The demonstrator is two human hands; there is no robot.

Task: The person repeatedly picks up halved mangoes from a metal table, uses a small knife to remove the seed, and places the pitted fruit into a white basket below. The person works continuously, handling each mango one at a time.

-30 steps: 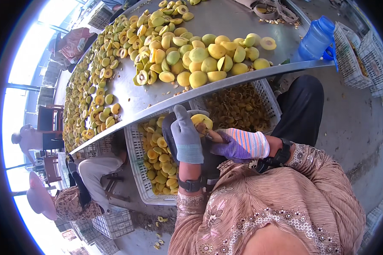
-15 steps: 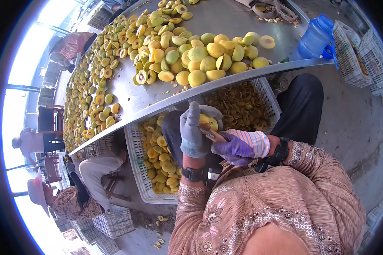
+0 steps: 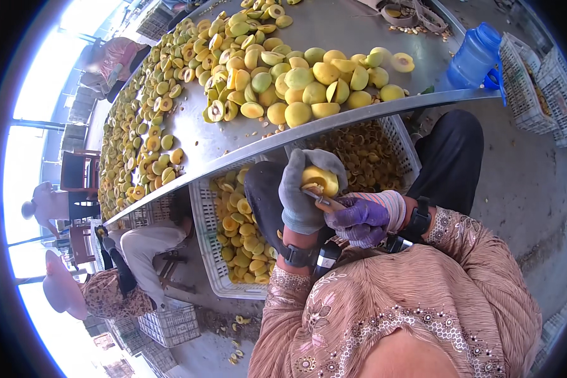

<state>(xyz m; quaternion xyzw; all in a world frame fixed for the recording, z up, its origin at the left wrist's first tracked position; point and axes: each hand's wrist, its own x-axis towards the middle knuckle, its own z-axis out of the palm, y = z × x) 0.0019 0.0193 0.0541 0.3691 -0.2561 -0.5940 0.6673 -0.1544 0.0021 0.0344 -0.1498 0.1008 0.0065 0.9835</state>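
Observation:
My left hand (image 3: 297, 198), in a grey glove, is closed around a yellow peach half (image 3: 322, 177) whose hollow centre shows on the side toward me. In my right hand (image 3: 361, 219), in a purple glove with a striped cuff, is a small pitting knife (image 3: 328, 203) with a wooden handle. Its thin metal end is against the lower edge of the peach; the exact tip is hard to make out. Both hands are close together above my lap, in front of the table edge. A heap of peach halves (image 3: 299, 79) lies on the metal table (image 3: 359, 119) ahead.
Below the table stand a white crate (image 3: 209, 264) of yellow halves and another crate (image 3: 411, 148) of brown scraps. A blue plastic jug (image 3: 474, 57) sits at the table's right corner, near stacked crates (image 3: 555, 94). Another person in a pink hat (image 3: 63, 285) sits at left.
Both hands have shifted slightly right. The peach half has turned, so its hollow now faces me more, with the knife lower at its edge. The person in the hat has bent the head down.

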